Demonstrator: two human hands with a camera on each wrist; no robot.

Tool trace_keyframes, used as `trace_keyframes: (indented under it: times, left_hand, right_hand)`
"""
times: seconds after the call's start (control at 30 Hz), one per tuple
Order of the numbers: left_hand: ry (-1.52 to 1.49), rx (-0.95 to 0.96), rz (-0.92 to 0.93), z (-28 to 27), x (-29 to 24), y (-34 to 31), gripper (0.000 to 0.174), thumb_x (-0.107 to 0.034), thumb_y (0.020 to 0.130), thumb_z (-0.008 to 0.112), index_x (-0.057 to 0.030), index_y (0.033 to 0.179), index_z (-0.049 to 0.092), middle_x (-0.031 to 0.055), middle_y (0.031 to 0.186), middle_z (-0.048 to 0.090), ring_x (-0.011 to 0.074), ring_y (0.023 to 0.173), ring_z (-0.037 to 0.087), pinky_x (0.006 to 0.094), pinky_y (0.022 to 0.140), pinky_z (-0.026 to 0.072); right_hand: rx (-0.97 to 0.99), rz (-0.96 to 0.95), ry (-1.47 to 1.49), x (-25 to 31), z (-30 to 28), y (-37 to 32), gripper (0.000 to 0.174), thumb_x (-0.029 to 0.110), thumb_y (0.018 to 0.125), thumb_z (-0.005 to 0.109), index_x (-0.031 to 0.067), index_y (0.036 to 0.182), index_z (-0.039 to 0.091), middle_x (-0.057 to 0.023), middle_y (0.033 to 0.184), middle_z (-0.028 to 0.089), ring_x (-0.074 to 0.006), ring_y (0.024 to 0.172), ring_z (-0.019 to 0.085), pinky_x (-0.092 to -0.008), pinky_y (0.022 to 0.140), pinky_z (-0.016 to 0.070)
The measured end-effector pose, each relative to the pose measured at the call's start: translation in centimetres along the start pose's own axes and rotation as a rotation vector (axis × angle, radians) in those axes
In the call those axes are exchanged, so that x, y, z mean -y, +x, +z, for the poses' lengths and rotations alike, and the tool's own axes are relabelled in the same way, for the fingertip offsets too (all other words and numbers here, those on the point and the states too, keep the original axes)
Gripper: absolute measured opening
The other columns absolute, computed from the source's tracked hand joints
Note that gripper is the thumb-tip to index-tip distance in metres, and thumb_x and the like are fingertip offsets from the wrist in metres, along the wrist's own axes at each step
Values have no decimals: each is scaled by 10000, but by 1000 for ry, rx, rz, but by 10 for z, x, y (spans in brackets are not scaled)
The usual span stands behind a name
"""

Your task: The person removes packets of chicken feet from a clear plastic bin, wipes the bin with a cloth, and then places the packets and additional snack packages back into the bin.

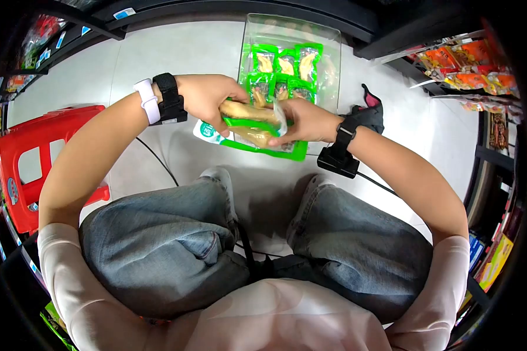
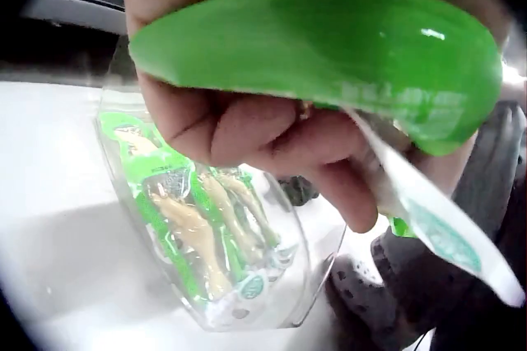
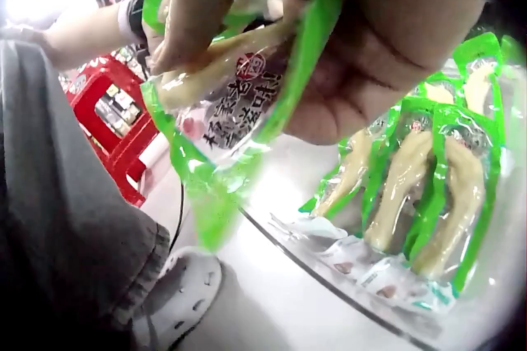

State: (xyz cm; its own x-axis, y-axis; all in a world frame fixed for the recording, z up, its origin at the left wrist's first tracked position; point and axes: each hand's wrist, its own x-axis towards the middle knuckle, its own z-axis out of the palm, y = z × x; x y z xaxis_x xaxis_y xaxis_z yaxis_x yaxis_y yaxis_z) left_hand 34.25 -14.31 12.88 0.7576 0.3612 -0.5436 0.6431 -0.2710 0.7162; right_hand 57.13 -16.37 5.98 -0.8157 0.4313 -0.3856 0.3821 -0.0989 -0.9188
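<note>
Above the near end of a clear plastic bin [image 1: 331, 88], both hands hold green-edged clear food packets, each with a pale, elongated meat piece inside. My left hand [image 1: 208, 98] grips the upper packet [image 1: 243, 111], its fingers curled beneath the green edge in the left wrist view. Pinched by the thumb and fingers of my right hand [image 1: 307, 120] is the lower packet [image 1: 253, 136], which overlaps the other one. Dark lettering shows on the packet [image 3: 235, 92] in the right wrist view. Inside the bin lie several similar packets [image 1: 287, 61] in rows.
A red plastic stool [image 1: 9, 152] stands on the pale floor at the left. Dark shelves with packaged goods [image 1: 462, 61] line the right side. A dark cloth item [image 1: 372, 111] lies right of the bin. Cables [image 1: 158, 161] trail near the person's shoes [image 1: 219, 175].
</note>
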Motion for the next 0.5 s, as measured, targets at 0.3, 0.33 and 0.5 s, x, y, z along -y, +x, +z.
trace_keyframes:
  times: [0.3,0.33,0.5]
  left_hand:
    - [-634,-750,-174,-14,51,-4,327,-337,739,700,-55,845,573,-8,631,486,73,564,433,236,506,350]
    - [-635,-749,-174,-16,55,-5,327,-337,739,700,-55,845,573,-8,631,486,73,564,433,236,506,350]
    - [-843,-974,-302,-9,79,1,507,-500,754,635,-10,848,546,-8,651,472,68,571,409,225,501,325]
  right_hand:
    - [-44,273,481,-13,-20,-12,312,140,793,653,36,1060,529,-19,887,609,-61,778,555,-197,661,430]
    - [-190,240,543,-20,-16,-11,289,148,802,644,43,1049,537,-20,890,610,-60,780,550,-193,659,419]
    - [-690,201,587,-29,-6,8,267,137,810,634,-28,997,539,-62,887,604,-103,754,552,-238,647,432]
